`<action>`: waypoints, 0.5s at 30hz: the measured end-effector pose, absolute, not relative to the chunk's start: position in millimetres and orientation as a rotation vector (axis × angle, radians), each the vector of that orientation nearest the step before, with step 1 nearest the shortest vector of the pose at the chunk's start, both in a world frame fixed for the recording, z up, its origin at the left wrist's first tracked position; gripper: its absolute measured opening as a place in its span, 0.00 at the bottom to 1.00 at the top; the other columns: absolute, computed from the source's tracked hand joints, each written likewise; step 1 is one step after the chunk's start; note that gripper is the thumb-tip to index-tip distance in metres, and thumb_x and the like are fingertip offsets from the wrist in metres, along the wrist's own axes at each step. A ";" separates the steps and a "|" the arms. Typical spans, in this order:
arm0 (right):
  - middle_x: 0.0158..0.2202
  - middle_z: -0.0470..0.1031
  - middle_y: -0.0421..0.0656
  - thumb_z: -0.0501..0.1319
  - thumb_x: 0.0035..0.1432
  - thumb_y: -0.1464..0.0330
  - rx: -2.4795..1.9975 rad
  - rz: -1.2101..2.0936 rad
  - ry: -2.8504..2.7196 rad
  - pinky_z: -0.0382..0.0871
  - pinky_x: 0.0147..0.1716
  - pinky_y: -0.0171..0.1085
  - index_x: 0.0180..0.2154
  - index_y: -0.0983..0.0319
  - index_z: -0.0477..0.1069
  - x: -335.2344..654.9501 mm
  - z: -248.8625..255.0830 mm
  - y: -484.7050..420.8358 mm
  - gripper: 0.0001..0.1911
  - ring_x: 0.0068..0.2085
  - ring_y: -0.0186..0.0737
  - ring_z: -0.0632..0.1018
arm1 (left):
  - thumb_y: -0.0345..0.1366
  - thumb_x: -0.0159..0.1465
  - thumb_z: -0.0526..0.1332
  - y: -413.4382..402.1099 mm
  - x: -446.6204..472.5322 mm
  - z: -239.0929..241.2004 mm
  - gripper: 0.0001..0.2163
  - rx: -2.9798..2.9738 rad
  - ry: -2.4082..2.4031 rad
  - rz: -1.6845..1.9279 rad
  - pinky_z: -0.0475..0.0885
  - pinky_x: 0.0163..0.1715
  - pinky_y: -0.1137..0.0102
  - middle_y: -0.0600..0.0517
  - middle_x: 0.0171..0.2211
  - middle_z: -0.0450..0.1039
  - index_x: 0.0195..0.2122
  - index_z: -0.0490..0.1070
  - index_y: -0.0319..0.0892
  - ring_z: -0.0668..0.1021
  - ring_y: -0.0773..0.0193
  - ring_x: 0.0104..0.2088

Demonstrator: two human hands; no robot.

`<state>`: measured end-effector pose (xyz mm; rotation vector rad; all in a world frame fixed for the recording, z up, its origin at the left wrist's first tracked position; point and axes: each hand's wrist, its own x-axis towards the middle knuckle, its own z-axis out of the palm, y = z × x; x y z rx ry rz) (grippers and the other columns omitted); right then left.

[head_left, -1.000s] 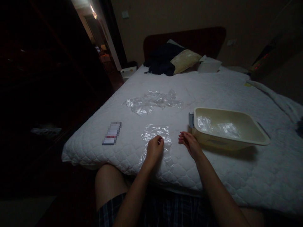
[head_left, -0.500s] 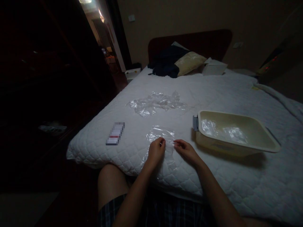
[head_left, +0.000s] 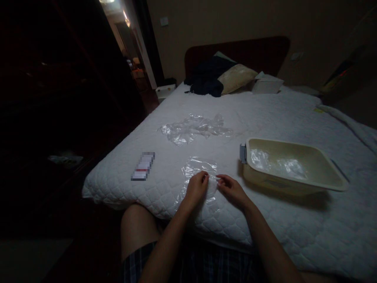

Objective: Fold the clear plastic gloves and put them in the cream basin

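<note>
While the clear plastic bag (head_left: 198, 167) lies flat near the front edge of the bed (head_left: 265, 118), the left hand (head_left: 196, 188) and right hand (head_left: 232, 190) each pinch its near rim, fingertips closed on the film, seemingly to tease its layers apart.

One head-worn camera looks forward and down, near the left hand (head_left: 196, 189) and right hand (head_left: 232, 190), apparently along the bed (head_left: 279, 114).

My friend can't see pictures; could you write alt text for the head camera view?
A person's left hand and right hand pinch a clear plastic bag on a white quilted bed. A beige tub sits to the right, crumpled plastic farther back.
</note>
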<state>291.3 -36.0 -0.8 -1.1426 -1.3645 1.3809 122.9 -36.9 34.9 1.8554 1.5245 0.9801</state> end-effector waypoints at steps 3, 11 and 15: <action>0.29 0.66 0.39 0.61 0.48 0.63 -1.132 1.375 -1.384 0.62 0.29 0.32 0.43 0.61 0.67 292.3 -1.1 -35.6 0.18 0.30 0.32 0.68 | 0.36 0.61 0.50 -35.9 122.9 33.1 0.10 1.859 1.526 0.979 0.64 0.33 0.72 0.51 0.31 0.72 0.36 0.70 0.41 0.72 0.65 0.31; 0.29 0.66 0.39 0.60 0.49 0.62 -1.137 1.374 -1.374 0.62 0.27 0.32 0.44 0.60 0.67 294.5 1.2 -36.0 0.19 0.28 0.32 0.67 | 0.36 0.62 0.51 -31.8 123.0 31.7 0.10 2.011 1.567 0.898 0.65 0.34 0.72 0.50 0.32 0.73 0.38 0.70 0.41 0.73 0.64 0.32; 0.38 0.69 0.43 0.61 0.48 0.63 -1.154 1.349 -1.382 0.64 0.31 0.34 0.45 0.59 0.65 295.5 -0.3 -35.7 0.21 0.31 0.32 0.69 | 0.36 0.62 0.50 -31.6 125.1 30.9 0.10 2.075 1.571 0.870 0.65 0.35 0.72 0.49 0.32 0.73 0.38 0.70 0.41 0.73 0.64 0.33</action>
